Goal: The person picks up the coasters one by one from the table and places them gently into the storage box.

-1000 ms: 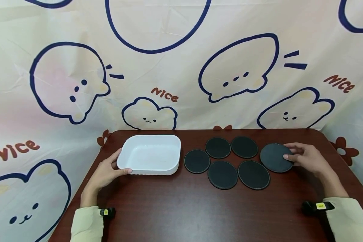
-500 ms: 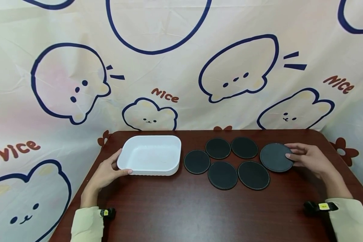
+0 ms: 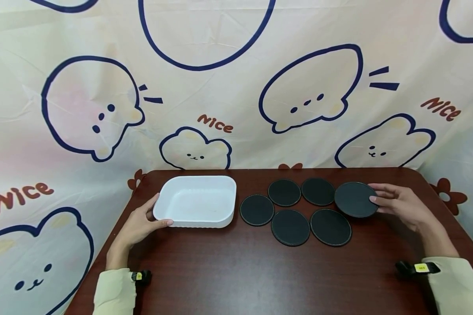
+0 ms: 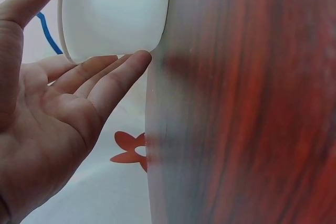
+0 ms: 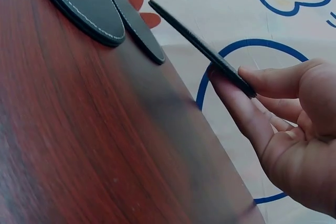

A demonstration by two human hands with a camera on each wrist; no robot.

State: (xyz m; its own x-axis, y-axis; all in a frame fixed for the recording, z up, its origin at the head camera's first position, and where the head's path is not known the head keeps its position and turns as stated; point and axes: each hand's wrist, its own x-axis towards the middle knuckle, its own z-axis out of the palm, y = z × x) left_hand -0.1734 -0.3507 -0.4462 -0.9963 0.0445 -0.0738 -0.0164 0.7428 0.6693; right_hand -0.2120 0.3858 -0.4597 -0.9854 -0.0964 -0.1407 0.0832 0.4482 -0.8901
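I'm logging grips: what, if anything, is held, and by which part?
Right hand: a dark disc, pinched at its right edge. Left hand: a white tray, gripped at its near left corner.

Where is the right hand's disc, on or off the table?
Off: the right wrist view shows a gap between the disc and the table.

In the head view, the left side of the white tray hides some fingertips of the left hand, and the held dark disc covers parts of the fingers of the right hand. Lettering on the right yellow label is too small to read. The near part of the table and both sleeves run out of frame. The left wrist view crops the tray and blurs the tabletop; the right wrist view crops a lying disc.
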